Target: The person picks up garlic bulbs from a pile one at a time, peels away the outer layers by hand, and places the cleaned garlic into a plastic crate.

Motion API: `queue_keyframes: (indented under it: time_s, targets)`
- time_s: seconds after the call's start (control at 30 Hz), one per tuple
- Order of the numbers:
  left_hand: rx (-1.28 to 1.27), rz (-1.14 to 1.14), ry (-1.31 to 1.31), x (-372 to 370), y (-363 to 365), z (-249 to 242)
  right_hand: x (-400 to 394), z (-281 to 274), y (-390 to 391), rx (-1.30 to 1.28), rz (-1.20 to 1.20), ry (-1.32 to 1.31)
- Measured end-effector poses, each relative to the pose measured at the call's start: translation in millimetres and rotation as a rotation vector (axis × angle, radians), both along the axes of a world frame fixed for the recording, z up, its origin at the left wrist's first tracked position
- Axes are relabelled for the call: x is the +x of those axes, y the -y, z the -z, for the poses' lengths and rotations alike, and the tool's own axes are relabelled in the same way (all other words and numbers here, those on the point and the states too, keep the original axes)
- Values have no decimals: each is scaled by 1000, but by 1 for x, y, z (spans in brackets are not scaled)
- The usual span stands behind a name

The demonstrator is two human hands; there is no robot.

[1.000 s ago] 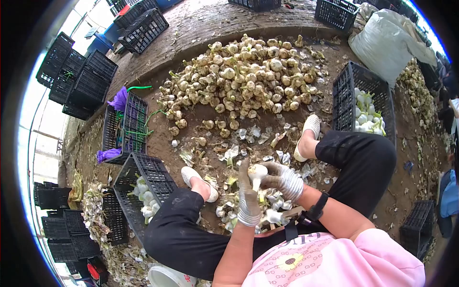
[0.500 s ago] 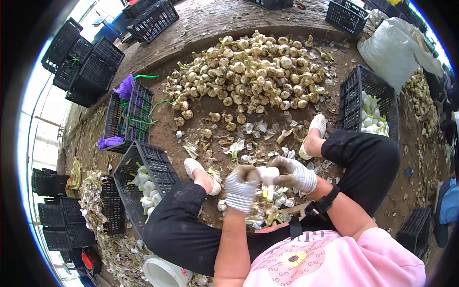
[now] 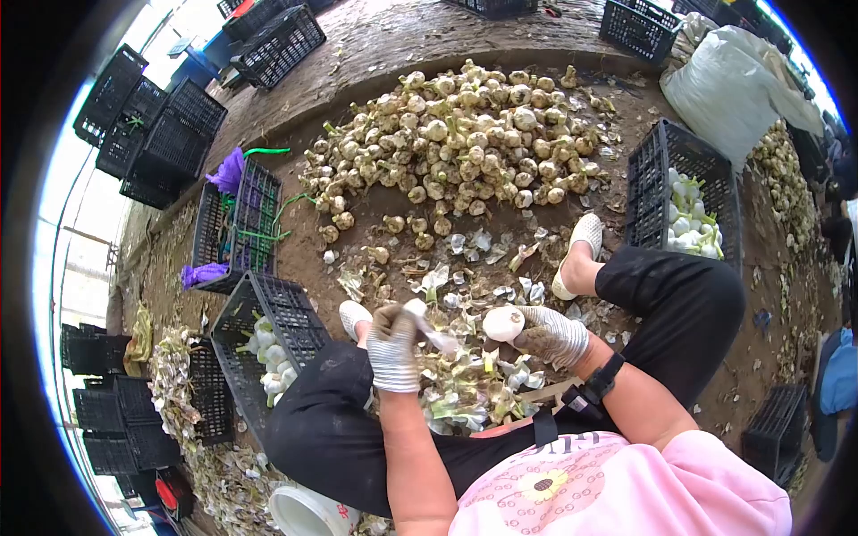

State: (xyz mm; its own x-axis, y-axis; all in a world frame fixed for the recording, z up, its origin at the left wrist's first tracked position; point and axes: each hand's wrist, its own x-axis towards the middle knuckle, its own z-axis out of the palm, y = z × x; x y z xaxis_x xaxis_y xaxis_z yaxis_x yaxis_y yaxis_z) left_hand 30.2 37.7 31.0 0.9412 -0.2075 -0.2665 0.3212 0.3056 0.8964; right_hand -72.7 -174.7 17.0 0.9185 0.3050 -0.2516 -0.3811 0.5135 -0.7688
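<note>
My right hand [image 3: 551,337], in a striped glove, is closed on a white garlic bulb [image 3: 503,323], whose root end faces up. Off to the left, my left hand [image 3: 393,344], also gloved, has its fingers pressed round a strip of pale garlic skin [image 3: 438,338] that trails toward the bulb. A gap separates the two hands. Below them lies a litter of peeled skins and stalks [image 3: 465,389] between my legs. A large heap of unpeeled garlic [image 3: 456,134] rests on the soil in front.
Black crates holding white garlic stand at the right [image 3: 636,192] and left [image 3: 290,313]. Another crate [image 3: 210,223] holds purple netting. A white sack [image 3: 719,89] leans at the upper right. A white bucket [image 3: 299,511] sits at lower left.
My left hand has moved left and away from the bulb, with a strip of skin in its fingers. The bulb remains in my right hand, its root end now showing.
</note>
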Motion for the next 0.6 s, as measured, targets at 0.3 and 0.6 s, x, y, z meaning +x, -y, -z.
queue_keyframes:
  time_s: [0.3, 0.6]
  targets:
    - [449, 329, 535, -37, 36, -8, -2, 0, 13, -103, 40, 15]
    - [531, 432, 270, -52, 75, 23, -6, -1, 11, -370, 45, 46]
